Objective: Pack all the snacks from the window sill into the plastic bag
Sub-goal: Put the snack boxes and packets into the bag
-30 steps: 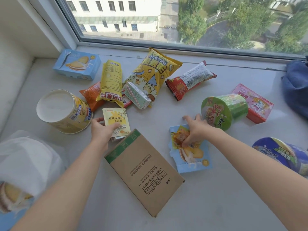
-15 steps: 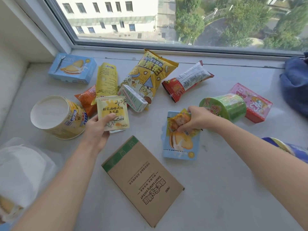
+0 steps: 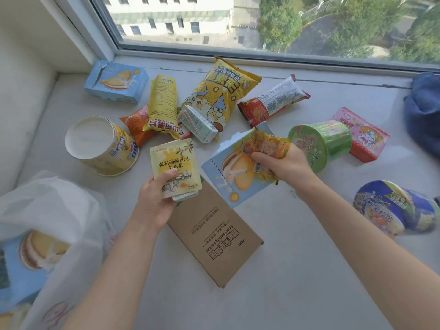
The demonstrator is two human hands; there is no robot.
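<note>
My left hand (image 3: 156,201) grips a pale yellow tea sachet (image 3: 175,164) with a second thin packet under it, lifted above the sill. My right hand (image 3: 284,165) holds a light blue biscuit box (image 3: 234,172) together with a crinkly orange-yellow snack packet (image 3: 269,145), both raised and tilted. The white plastic bag (image 3: 54,215) lies at the lower left with a blue biscuit box (image 3: 26,265) inside it. A brown cardboard box (image 3: 214,234) lies flat between my arms.
On the white sill (image 3: 309,282) lie a blue biscuit box (image 3: 116,82), a yellow noodle tub (image 3: 102,145), yellow (image 3: 164,107) and popcorn (image 3: 221,91) bags, a red packet (image 3: 273,101), a green cup (image 3: 319,144), a pink box (image 3: 362,134), a blue bowl (image 3: 395,208). Blue cloth (image 3: 426,110) sits far right.
Both hands have lifted their loads off the sill. The left hand raised the tea sachet; the right hand picked up the blue box and orange packet and tilted them.
</note>
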